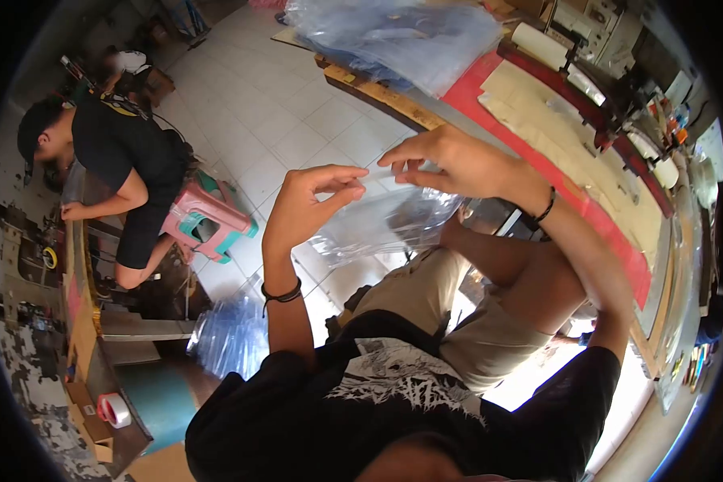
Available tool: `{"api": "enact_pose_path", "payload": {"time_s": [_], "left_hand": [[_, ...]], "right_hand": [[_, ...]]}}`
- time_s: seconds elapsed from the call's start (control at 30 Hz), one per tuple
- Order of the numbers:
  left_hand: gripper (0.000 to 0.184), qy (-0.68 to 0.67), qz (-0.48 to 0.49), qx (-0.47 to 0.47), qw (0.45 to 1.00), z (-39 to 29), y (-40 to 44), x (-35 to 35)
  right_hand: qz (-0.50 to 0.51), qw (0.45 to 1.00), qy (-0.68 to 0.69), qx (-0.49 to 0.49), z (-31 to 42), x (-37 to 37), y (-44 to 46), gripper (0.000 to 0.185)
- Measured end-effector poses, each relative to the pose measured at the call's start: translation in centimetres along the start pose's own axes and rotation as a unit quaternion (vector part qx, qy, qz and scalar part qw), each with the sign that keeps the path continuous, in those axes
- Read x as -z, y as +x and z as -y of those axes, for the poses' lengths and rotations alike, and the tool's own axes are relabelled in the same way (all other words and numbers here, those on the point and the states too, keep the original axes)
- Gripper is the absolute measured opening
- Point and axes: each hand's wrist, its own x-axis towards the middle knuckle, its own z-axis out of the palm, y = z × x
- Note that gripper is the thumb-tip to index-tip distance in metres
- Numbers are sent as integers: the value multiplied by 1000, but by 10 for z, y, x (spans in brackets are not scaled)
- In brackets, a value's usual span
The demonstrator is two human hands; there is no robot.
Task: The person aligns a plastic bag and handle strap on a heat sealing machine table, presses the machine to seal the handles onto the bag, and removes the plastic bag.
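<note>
The left hand point(317, 205) and right hand point(454, 165) are raised near each other over the lap, thumbs and fingers drawn close in each grip, seemingly for delicate handling; whether either of the 2 has hold of film cannot be told. The 1 clear plastic sheet point(386, 229) is just below the fingertips. On the desk point(386, 98), 1 heap of plastic point(402, 40) lies ahead, perhaps for easy reach; 1 seated co-worker point(116, 153) uses 1 pink stool point(186, 207).
</note>
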Motion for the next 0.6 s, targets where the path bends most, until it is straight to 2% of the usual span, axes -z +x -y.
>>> {"api": "enact_pose_path", "payload": {"time_s": [0.1,0.2,0.23,0.37,0.47,0.53,0.6], "left_hand": [[26,-18,9,12,1000,-5,0,2],[25,-24,0,-30,999,-14,-3,-1],[30,-14,2,-19,1000,-21,-5,1],[40,60,-86,-85,991,-42,-21,20],[35,162,-262,-177,935,-47,-34,43],[35,100,-363,-166,911,-41,-45,54],[37,-12,-434,-205,877,-34,-52,61]], "right_hand": [[22,1000,-9,-12,7,2,1,34],[62,996,11,-61,17,9,6,35],[64,996,15,-55,18,13,7,34],[24,997,32,-66,51,44,27,34],[-64,997,14,-38,88,76,48,33],[-132,990,34,-47,106,105,59,34],[-203,976,-75,-16,137,145,62,25]]}}
